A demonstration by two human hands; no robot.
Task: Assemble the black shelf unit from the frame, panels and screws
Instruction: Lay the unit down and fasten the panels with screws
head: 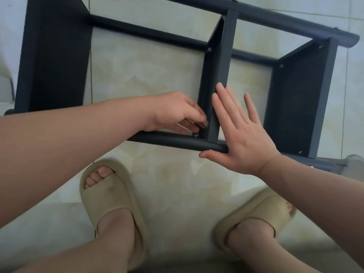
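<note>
The black shelf unit lies on its side on the tiled floor, its near round tube [169, 141] running across in front of me. Three panels stand between the tubes: a left panel [55, 56], a middle panel [218, 75] and a right panel [299, 99]. My left hand [173, 113] reaches to the lower left face of the middle panel, fingers curled, pinching something small just above a screw [196, 135] by the tube. My right hand [240, 133] lies flat with straight fingers against the middle panel's right side, thumb under the near tube.
My two feet in beige slippers [110, 194] [262, 209] stand on the pale tiles just before the near tube. The far tube [275, 18] carries screw heads at the panel joints. A grey object [352, 160] shows at the right edge.
</note>
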